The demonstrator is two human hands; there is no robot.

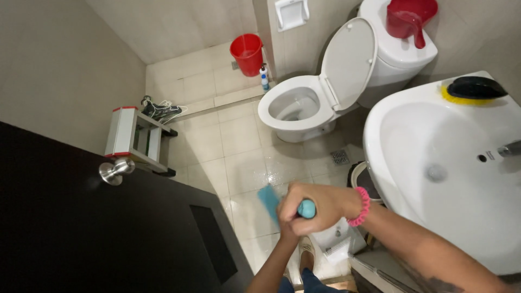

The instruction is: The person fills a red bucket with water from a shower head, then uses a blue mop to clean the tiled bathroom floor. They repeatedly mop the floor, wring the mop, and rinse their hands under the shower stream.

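Observation:
My right hand (317, 205), with a pink band on its wrist, is closed around the top end of a light-blue handle (306, 209). The handle points down at the wet tiled floor (244, 163). Its flat blue head (267, 198) shows just left of my fist. My left hand (287, 232) grips the same handle right below the right one and is mostly hidden by it. One foot in a light shoe (306, 250) stands on the floor under my hands.
A white toilet (296, 106) with its lid up stands ahead, a red dipper (407, 19) on its tank. A red bucket (247, 53) and a small bottle (264, 80) sit in the corner. A white sink (434, 163) is at right, a dark door (81, 217) and step stool (135, 138) at left.

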